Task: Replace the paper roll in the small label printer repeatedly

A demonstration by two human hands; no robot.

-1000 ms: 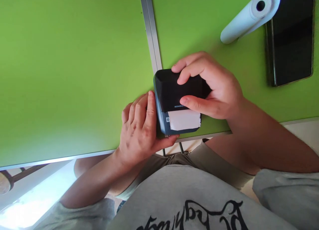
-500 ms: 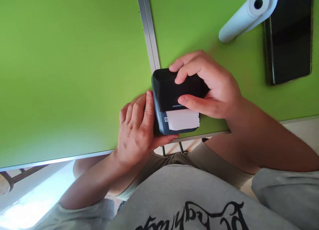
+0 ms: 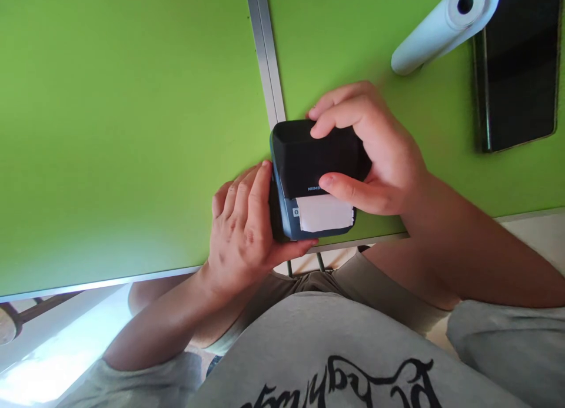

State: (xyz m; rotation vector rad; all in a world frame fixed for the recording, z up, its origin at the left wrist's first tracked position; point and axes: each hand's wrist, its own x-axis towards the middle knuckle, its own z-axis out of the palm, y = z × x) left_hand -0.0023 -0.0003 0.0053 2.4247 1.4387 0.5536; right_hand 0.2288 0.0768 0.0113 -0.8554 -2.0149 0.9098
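A small label printer (image 3: 304, 158), black on top with a dark blue body, sits at the near edge of the green table. A strip of white paper (image 3: 325, 214) sticks out of its front below the lettering. My left hand (image 3: 242, 225) grips the printer's left side, its thumb along the front edge. My right hand (image 3: 375, 155) is curled over the top and right side, thumb on the lid near the lettering and fingertips at the far edge. The printer's right side is partly hidden by this hand.
At the upper right a white paper roll (image 3: 428, 37) lies on the green table (image 3: 132, 131). Beside it is a dark phone (image 3: 521, 78). A metal strip (image 3: 265, 55) crosses the table beyond the printer. My lap is below the table edge.
The fingers of my right hand have shifted slightly towards the printer's far edge. The left hand keeps its place, and the printer and paper strip look nearly the same.
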